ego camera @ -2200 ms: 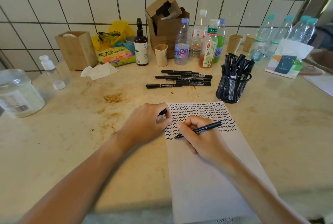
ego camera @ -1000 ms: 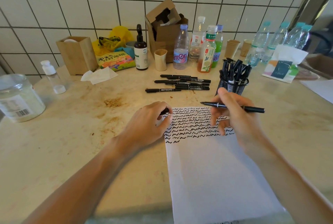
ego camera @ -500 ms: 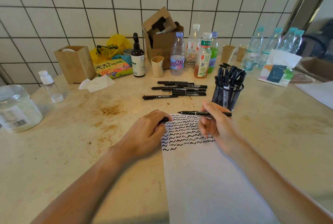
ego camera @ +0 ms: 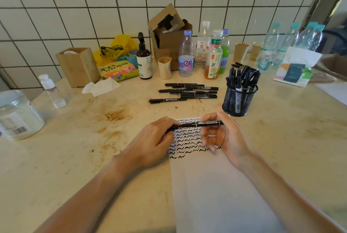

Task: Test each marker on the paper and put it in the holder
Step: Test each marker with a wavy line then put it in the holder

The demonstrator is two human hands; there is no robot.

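Observation:
A white paper (ego camera: 216,191) lies in front of me, its top covered with rows of black squiggles. Above it I hold a black marker (ego camera: 199,124) level. My right hand (ego camera: 225,137) pinches its barrel. My left hand (ego camera: 152,142) grips the black cap (ego camera: 173,127), which meets the marker's left end. A black mesh holder (ego camera: 239,101) with several markers stands just beyond my right hand. Several more black markers (ego camera: 187,92) lie in a row on the table, left of the holder.
Bottles (ego camera: 211,54), a brown cardboard box (ego camera: 170,39), paper cups (ego camera: 241,51) and a pump bottle (ego camera: 143,58) line the tiled wall. A big plastic jar (ego camera: 16,116) sits far left. A tissue pack (ego camera: 294,67) lies at the right. Brown stains (ego camera: 114,115) mark the table.
My right hand lifted the marker off the paper, turned it level and brought its tip leftwards to the cap in my left hand.

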